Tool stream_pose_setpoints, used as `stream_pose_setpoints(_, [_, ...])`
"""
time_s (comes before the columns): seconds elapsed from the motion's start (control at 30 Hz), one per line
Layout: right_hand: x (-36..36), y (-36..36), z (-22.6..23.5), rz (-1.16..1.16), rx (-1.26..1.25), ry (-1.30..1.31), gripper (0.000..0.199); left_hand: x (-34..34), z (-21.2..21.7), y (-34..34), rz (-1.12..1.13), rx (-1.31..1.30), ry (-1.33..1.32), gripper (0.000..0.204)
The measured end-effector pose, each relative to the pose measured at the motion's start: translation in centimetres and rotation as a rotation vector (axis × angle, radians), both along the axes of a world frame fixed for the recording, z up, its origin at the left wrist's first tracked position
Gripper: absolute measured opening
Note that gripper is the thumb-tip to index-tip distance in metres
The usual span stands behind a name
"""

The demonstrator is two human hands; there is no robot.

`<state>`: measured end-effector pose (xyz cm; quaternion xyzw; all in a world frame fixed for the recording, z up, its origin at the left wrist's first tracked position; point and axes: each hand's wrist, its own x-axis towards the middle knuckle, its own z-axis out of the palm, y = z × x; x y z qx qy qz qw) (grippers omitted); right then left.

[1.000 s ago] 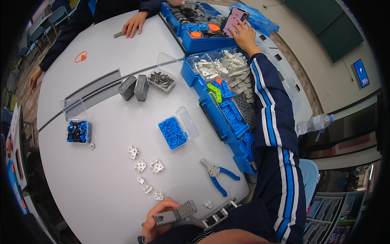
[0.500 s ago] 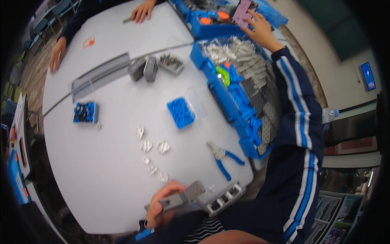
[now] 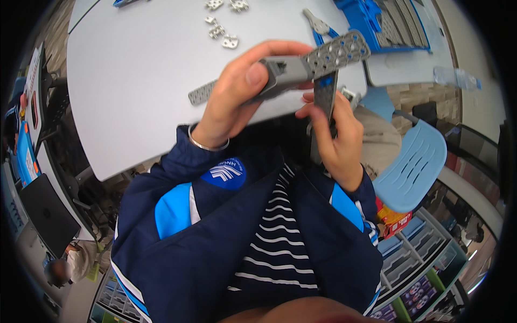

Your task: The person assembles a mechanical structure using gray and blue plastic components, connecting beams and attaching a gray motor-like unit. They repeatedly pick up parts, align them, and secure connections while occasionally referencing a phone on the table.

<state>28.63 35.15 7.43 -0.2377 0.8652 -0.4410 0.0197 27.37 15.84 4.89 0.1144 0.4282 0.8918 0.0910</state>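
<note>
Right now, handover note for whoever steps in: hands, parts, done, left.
Left hand: closed around a grey block with a perforated grey plate fixed to its end, held up close to the chest.
Right hand: pinching a dark perforated strip upright, its top against the plate's underside.
On the white table: small grey brackets, blue-handled pliers, blue parts tray at the far right.
Done: plate sits on the block.
Left: the strip does not look fastened yet; joint is hidden by fingers.
</note>
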Motion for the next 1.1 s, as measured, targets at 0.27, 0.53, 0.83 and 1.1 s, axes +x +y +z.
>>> stream_pose_setpoints(0.27, [2.3,1.8,1.9,-0.053,-0.241,-0.187,0.021,0.9,3.1,-0.4,0.009,-0.285,0.391,0.069])
stream_pose_setpoints(0.53, [4.1,1.8,2.2,-0.054,-0.264,-0.121,0.018,3.0,4.2,0.0,-0.016,-0.385,0.395,0.065])
stream_pose_setpoints(0.83, [4.2,1.6,1.8,-0.072,-0.301,-0.150,0.019,3.3,4.9,0.0,-0.002,-0.394,0.334,0.057])
stream_pose_setpoints(1.1, [3.8,1.7,1.3,-0.079,-0.295,-0.252,0.024,3.4,4.7,-0.1,-0.047,-0.376,0.143,0.050])
